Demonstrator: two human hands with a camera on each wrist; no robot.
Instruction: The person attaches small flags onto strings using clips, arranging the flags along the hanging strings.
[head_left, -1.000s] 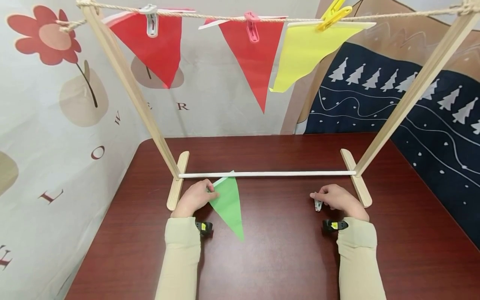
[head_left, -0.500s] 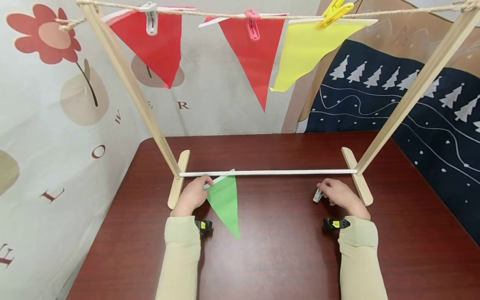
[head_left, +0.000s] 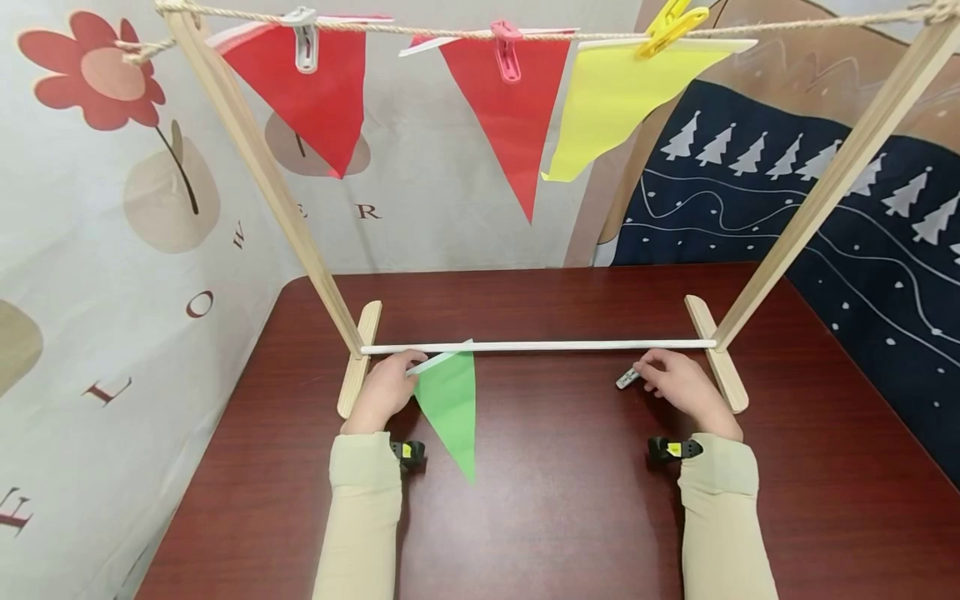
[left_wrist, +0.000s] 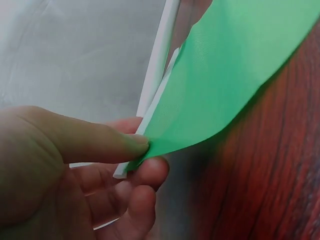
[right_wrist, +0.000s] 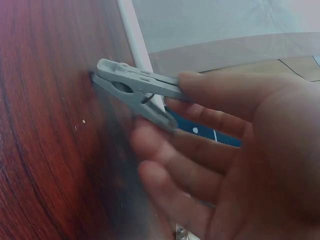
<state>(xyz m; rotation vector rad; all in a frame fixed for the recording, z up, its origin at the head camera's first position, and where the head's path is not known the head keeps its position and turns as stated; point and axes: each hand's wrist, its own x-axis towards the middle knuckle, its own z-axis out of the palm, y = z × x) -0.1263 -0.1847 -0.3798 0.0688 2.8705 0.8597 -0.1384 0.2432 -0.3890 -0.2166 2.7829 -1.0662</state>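
My left hand (head_left: 386, 389) pinches a green triangular pennant (head_left: 452, 400) at one end of its white top edge, thumb on one face and fingers behind, as the left wrist view shows. The pennant's tip hangs down toward me. On the right, my right hand (head_left: 684, 385) holds a grey-white clothespin (head_left: 627, 378) by its handle ends between thumb and fingers. In the right wrist view the clothespin (right_wrist: 135, 90) points away from the palm, and its jaws look closed or nearly so. The two hands are well apart.
A wooden frame with left post (head_left: 262, 175) and right post (head_left: 832, 183) stands on the brown table (head_left: 555, 500), joined low by a white rod (head_left: 592, 345). Along its rope (head_left: 420, 32) hang two red pennants (head_left: 510, 117) and a yellow one (head_left: 622, 104), held by clothespins.
The left hand has shifted slightly left and away from me with the pennant. The right hand has moved a little right and away, and the clothespin has turned to point left.
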